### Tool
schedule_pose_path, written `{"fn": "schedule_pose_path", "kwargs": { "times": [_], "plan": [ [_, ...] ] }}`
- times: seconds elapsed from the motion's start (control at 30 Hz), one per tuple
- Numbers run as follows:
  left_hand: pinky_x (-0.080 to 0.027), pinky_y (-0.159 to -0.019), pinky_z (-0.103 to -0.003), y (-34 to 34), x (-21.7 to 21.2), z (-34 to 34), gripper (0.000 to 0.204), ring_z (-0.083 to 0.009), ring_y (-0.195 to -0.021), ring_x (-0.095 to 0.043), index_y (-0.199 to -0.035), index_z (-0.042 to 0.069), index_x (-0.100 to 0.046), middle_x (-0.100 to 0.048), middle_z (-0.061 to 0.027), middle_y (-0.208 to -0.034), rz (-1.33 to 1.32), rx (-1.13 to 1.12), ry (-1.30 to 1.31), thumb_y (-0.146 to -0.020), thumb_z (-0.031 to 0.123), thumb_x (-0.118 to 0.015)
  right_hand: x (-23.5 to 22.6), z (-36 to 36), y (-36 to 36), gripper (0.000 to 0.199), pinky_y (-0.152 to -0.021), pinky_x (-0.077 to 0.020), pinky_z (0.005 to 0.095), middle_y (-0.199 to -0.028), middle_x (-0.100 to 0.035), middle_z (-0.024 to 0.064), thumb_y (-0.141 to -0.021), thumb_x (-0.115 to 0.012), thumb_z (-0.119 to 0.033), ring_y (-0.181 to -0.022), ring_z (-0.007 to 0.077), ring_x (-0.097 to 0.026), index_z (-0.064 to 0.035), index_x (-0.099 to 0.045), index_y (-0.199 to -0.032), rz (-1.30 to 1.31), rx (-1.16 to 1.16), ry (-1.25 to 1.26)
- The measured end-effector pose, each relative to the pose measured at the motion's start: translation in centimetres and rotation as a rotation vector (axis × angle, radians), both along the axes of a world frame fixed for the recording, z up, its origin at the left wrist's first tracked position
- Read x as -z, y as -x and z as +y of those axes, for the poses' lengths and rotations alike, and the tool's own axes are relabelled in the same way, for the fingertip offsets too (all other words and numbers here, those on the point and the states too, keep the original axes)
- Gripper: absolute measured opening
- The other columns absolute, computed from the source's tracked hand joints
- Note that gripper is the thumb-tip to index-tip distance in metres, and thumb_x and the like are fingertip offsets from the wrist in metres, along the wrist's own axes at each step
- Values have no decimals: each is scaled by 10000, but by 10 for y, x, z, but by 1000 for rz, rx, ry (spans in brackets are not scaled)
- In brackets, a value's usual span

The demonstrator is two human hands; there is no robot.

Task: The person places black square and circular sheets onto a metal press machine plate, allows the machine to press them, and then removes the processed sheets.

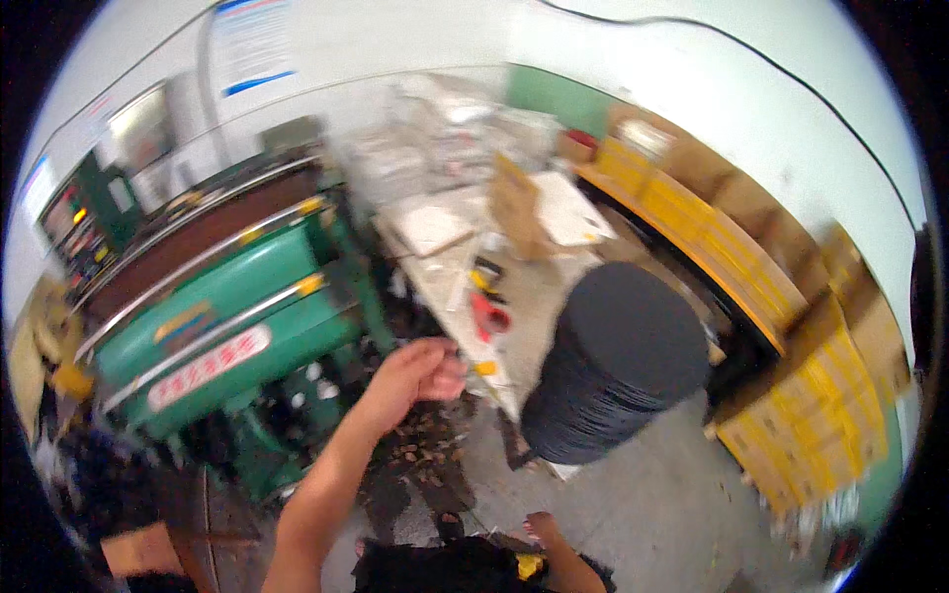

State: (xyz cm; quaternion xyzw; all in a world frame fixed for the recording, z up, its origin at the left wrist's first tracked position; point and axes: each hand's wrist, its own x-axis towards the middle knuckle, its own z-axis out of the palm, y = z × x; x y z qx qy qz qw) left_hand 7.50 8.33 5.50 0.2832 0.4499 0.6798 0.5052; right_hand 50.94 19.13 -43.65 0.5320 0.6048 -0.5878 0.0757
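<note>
A small yellow item (484, 368) lies at the near end of the pale-topped table (526, 301), just beyond the fingertips of the left hand (420, 371). That hand reaches in with its fingers curled; I cannot tell whether it grips anything or touches the item. The right hand (540, 530) hangs low over the floor, near the black clothing; its fingers are too small and blurred to show whether they hold something.

Farther up the table are a red tool (488, 318), blurred, and a black-and-yellow object (485, 272). To their right, a tall stack of round dark sheets (633, 331) blocks part of the table from view. An upright cardboard piece (515, 206) stands between 2 white stacks, with plastic-wrapped bundles (435, 133) heaped behind.

On the left, the green machine (252, 287) crowds close to the table. It bears 2 labels: a white plate with rounded ends and red characters (210, 368), and a smaller yellow-and-blue label (185, 323). A white poster with blue bands (254, 47) hangs on the wall above; its print is too blurred to read.

On the right, yellow-banded cardboard boxes (811, 430) are piled; their contents are hidden.
</note>
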Motion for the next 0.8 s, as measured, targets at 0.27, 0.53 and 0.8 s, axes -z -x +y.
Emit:
{"fn": "schedule_pose_path", "kwargs": {
  "times": [0.27,0.53,0.8],
  "plan": [
    [-510,-644,-300,-77,249,-480,234,-142,-770,-626,-1082,9,-613,-667,-78,-921,-260,-1307,583,-926,182,-590,-23,-7,133,249,-474,-445,406,-643,-553,84,-903,-564,-280,-597,212,-583,-86,-568,-747,-69,-289,248],
    [-482,-769,-402,-207,138,-807,306,-252,-820,-620,-1047,-8,-612,-629,-118,-864,544,-2932,1425,-938,278,-595,-79,-159,280,195,-510,-482,395,-714,-601,95,-903,-593,-234,-643,220,-618,-52,-591,-835,-246,-790,168],
    [-427,-705,-307,-265,133,-905,309,-109,-811,-532,-1113,61,-637,-606,9,-877,-148,-2784,603,-856,223,-696,-81,-253,381,172,-545,-519,383,-785,-648,106,-902,-621,-189,-690,227,-652,-18,-615,-923,-140,-941,81]
  ]
}}
